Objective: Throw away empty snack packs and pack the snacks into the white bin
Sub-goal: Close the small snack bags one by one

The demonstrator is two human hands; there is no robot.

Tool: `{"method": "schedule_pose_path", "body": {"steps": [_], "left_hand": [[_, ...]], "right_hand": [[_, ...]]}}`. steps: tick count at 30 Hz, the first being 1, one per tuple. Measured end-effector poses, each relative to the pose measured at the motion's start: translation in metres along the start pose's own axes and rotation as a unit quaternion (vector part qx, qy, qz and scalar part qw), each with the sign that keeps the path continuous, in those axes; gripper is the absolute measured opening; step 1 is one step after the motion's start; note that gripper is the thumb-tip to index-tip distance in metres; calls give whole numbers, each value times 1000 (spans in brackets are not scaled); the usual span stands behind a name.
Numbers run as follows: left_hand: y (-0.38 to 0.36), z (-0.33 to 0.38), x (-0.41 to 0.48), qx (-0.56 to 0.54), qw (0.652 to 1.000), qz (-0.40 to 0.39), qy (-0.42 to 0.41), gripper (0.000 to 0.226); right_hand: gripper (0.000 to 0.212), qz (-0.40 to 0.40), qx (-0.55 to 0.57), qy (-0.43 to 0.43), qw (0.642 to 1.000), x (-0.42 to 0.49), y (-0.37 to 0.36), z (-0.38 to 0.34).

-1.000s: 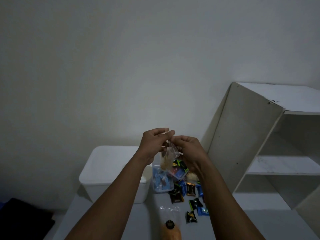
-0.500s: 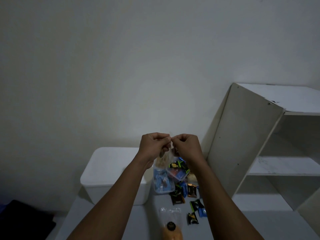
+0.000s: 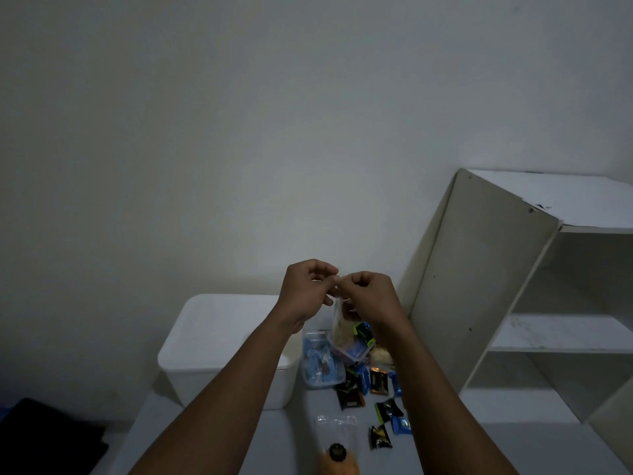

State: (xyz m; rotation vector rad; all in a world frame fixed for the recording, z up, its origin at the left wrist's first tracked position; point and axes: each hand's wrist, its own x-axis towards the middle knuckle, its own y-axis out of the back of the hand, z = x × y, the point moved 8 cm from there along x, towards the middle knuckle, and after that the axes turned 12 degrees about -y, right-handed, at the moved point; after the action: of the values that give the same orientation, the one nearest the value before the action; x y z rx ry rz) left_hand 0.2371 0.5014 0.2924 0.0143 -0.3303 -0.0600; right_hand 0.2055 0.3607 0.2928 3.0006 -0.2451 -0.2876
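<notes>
A clear snack pack point(image 3: 340, 325) is held up above the table point(image 3: 281, 440), its top edge pinched between the left grip point(image 3: 305, 293) and the right grip point(image 3: 368, 296). Small wrapped snacks point(image 3: 359, 378) are scattered beneath it, just beside the white bin point(image 3: 219, 337).

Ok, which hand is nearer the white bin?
Left. The left hand is raised just beside the bin's right edge; the right hand is farther right, above the snack pile. Both pinch a clear pack.
</notes>
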Motion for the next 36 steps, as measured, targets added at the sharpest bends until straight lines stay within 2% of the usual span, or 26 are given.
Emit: {"method": "schedule_pose_path", "body": {"steps": [6,9,12,14,17,21,24,29,33,36], "left_hand": [[-2,-11,-1,-34,998,6,49,25],[1,-9,1,-35,998,15,45,30],[0,-3,0,-41,998,36,42,29],[-3,-6,-4,-48,995,42,71,26],[-8,-14,-12,-29,992,-3,124,19],[-5,-16,-13,-12,995,26,97,12],[-7,-15,-17,-36,993,48,102,16],[-25,-10,-22,54,991,-81,95,38],[-23,-3,-17,108,990,-78,51,39],[-23,-4,-16,109,990,-72,45,37]], "right_hand": [[12,-11,-17,23,1000,1,5,-1],[11,-21,-11,13,1000,3,6,4],[12,-4,12,18,1000,2,8,4],[12,5,21,29,999,1,9,1],[12,5,10,38,999,0,12,-2],[24,-53,-37,1,998,-2,7,2],[28,-33,-24,6,999,-3,13,4],[33,-15,-18,45,999,-5,15,0],[33,16,-2,34,999,-2,18,1],[31,29,17,31,999,-2,18,4]]}}
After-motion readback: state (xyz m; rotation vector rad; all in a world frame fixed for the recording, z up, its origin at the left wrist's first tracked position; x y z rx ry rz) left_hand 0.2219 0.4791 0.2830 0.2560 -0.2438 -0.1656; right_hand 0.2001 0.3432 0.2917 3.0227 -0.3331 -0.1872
